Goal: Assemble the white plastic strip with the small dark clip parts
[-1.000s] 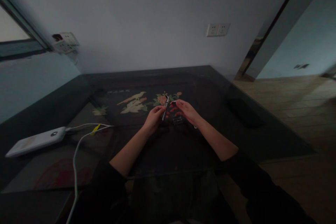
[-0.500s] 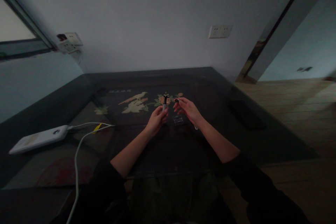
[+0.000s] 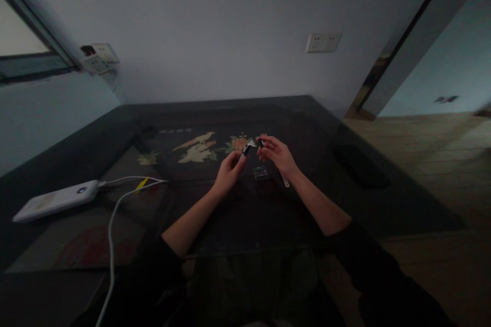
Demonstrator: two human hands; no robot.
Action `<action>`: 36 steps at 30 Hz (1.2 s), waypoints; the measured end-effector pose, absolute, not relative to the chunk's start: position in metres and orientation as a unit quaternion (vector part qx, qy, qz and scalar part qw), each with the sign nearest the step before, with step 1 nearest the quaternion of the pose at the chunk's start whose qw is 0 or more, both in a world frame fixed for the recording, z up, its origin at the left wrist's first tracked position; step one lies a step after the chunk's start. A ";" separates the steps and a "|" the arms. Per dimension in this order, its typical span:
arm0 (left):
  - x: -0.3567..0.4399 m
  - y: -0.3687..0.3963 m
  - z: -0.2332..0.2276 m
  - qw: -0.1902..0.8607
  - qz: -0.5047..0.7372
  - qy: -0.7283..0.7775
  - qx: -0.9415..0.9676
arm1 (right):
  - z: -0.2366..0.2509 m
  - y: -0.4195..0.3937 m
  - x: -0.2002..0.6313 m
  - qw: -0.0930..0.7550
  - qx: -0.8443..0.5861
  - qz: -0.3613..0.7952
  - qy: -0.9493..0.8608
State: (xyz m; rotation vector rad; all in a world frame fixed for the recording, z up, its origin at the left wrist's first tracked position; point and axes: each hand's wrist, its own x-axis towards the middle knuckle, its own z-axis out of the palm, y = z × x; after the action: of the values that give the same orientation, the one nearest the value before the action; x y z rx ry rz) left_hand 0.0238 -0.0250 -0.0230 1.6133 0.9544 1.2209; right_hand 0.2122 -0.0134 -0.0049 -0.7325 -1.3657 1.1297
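Our left hand (image 3: pixel 230 169) pinches a small pen-like tool (image 3: pixel 246 149), tilted toward the right hand (image 3: pixel 276 156), whose grip pinches a tiny dark piece (image 3: pixel 261 143) (details dim), both raised above the worktop (image 3: pixel 345 199) for close alignment.

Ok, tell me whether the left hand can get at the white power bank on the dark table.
Probably not yet: the left hand is pinching a small black-and-silver tool. The white power bank lies unobstructed far to its left.

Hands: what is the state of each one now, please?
Left hand: closed on a small pen-like tool.
Right hand: fingers pinched on a small dark piece; what it is cannot be told.
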 end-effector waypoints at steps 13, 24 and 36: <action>0.017 -0.029 -0.014 0.316 0.415 0.439 0.731 | -0.003 -0.016 0.214 0.549 -0.307 0.462 -0.625; 0.017 -0.028 -0.015 0.302 0.418 0.446 0.731 | -0.002 -0.017 0.215 0.543 -0.317 0.458 -0.628; 0.017 -0.027 -0.017 0.294 0.422 0.439 0.736 | 0.001 -0.019 0.219 0.527 -0.345 0.406 -0.662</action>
State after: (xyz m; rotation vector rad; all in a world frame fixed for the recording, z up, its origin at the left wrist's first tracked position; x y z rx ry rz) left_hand 0.0166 -0.0270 -0.0166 1.9603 1.1699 1.1241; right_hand 0.2185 -0.0187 0.0013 -0.8242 -1.5836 0.9714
